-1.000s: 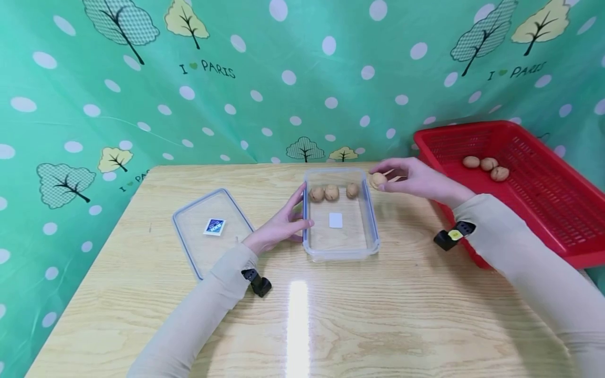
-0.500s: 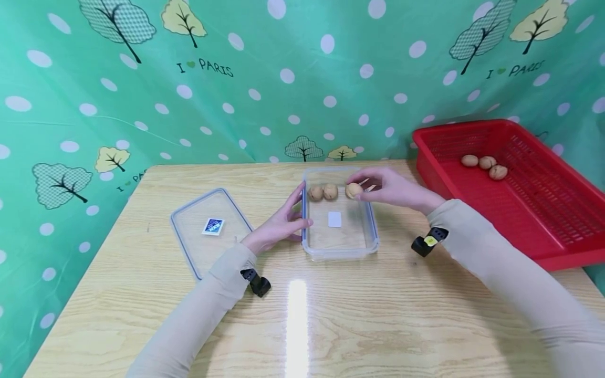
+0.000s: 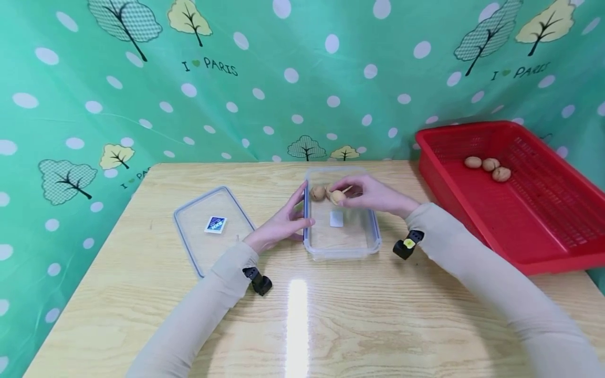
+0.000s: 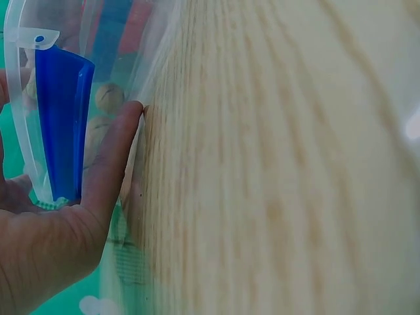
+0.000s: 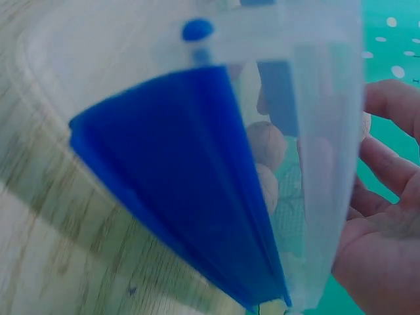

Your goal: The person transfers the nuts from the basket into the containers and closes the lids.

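My long sleeves (image 3: 191,317) are plain, pale grey-beige; at their cuffs (image 3: 236,256), black straps (image 3: 416,235) carry black camera units (image 3: 261,284), the right marked yellow.

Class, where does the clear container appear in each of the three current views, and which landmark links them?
Head: the clear container is just right of centre, beside the left hand.
Left wrist: upper left, cut off by the top edge.
Right wrist: across the middle, its blue latch large.
Landmark: the walnuts inside, seen through its walls in both wrist views.
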Tool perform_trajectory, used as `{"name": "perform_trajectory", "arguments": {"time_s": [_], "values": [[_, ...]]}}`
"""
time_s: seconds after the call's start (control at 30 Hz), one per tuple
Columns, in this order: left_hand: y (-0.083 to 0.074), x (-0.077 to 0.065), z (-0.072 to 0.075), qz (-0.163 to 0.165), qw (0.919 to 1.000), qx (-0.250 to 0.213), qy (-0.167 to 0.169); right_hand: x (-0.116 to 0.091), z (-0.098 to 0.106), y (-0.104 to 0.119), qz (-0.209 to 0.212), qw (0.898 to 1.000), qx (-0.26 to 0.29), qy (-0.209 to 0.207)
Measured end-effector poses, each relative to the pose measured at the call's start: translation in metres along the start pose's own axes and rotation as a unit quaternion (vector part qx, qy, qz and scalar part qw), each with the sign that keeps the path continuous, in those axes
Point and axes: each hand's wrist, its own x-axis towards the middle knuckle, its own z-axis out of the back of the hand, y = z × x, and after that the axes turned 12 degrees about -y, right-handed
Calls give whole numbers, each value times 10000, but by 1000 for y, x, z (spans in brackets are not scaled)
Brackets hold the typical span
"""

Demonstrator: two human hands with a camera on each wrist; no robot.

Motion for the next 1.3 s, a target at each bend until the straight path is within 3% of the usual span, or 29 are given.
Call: {"name": "perform_trajectory", "arguments": {"time_s": [0.3, 0.47, 0.67, 0.97, 1.3], "values": [[-2, 1, 1, -2, 9999, 102, 60, 15, -20, -3, -147, 9999, 10, 42], [-1, 1, 2, -21, 9999, 97, 68, 23, -32, -7, -243, 9994, -200, -129], [-1, 1, 2, -12, 10000, 60, 70, 27, -43, -10, -341, 9983, -471, -38], [-2, 2, 1, 30, 10000, 11, 81, 25, -46, -10, -301, 9964, -767, -192], [0, 2, -1, 28, 9999, -12, 108, 16, -38, -6, 77, 9987, -486, -86]]}}
